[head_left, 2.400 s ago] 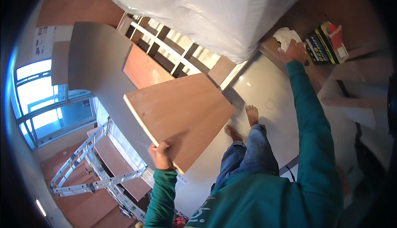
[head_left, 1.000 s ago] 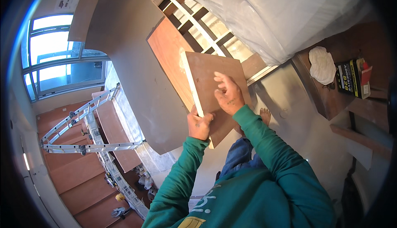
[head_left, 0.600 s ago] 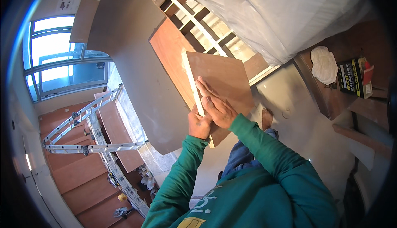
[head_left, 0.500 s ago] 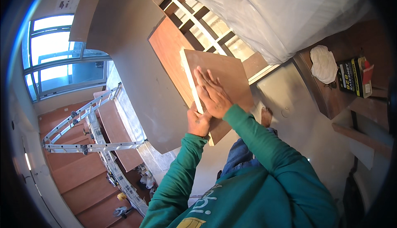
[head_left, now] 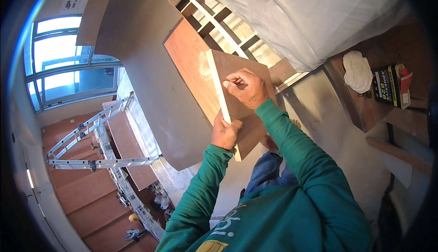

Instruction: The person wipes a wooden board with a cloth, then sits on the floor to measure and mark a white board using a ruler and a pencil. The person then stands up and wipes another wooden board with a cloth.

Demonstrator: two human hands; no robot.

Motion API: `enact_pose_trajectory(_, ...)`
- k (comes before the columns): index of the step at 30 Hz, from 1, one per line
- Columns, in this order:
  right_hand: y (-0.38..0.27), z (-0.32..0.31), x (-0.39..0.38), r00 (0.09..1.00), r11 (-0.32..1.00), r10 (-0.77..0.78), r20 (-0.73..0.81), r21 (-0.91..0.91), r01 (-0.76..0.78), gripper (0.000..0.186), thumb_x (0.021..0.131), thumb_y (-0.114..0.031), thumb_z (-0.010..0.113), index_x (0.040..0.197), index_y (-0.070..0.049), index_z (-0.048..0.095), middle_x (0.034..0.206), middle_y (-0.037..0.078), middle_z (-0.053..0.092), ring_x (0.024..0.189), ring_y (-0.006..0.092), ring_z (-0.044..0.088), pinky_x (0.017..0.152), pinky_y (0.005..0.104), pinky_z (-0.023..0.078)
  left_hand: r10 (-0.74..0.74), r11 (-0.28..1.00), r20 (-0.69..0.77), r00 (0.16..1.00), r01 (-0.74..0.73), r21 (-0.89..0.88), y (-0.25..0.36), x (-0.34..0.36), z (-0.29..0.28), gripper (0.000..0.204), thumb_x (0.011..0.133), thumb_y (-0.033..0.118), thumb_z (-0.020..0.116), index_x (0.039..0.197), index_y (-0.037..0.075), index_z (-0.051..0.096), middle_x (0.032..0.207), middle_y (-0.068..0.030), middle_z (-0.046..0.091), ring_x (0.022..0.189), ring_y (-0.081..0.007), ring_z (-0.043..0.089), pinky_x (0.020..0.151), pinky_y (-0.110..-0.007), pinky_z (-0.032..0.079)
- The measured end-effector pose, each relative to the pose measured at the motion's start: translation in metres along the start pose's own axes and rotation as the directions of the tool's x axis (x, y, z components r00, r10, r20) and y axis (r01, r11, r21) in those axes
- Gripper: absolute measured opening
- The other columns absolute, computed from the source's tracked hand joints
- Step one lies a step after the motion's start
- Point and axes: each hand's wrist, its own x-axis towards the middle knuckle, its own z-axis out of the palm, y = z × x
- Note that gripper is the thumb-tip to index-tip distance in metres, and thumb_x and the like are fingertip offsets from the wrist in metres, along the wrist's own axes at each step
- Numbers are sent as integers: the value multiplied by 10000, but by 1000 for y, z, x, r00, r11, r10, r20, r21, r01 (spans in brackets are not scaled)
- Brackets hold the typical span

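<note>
A brown-faced wooden board (head_left: 248,131) with a pale bare edge stands tilted in front of me. My left hand (head_left: 225,132) is wrapped round its near left edge, low down, the thumb lying on the brown face. Above that face my right hand (head_left: 248,87) is curled into a loose fist, close to the pale edge, with nothing visible in it. Whether its knuckles touch the board I cannot tell. Behind the board lies a reddish wood panel (head_left: 194,62), beside a large grey-brown sheet (head_left: 146,78) with a rounded corner.
An aluminium ladder (head_left: 109,161) stands at the left near loose boards. A slatted frame (head_left: 219,23) and plastic-wrapped bulk (head_left: 292,14) fill the far side. At right, a brown surface (head_left: 340,81) holds a white cloth (head_left: 357,71) and a black-yellow tin (head_left: 388,87).
My right hand has gone from lying flat on the board to a curled fist, slightly right and higher. The board and my left hand have shifted slightly right.
</note>
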Motion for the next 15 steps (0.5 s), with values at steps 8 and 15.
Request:
enact_pose_trajectory(8, 1, 1, 8, 999, 1000, 31, 37, -7, -31, 227, 858, -211, 837, 921, -9, 756, 861, 61, 709, 736, 153, 685, 709, 302, 577, 16, 1000, 21, 1000, -16, 3, -1, -3, -1, 402, 824, -47, 574, 1224, -24, 593, 975, -27, 658, 819, -111, 595, 741, -266, 499)
enact_pose_trajectory(15, -1, -2, 8, 997, 996, 55, 59, 60, -59, 182, 868, -189, 814, 883, -25, 737, 870, 55, 704, 767, 135, 674, 719, 299, 568, 9, 1000, 18, 1000, -9, 10, -4, -1, 0, 410, 824, -61, 578, 1232, -26, 586, 970, -8, 641, 794, -96, 572, 711, -259, 476)
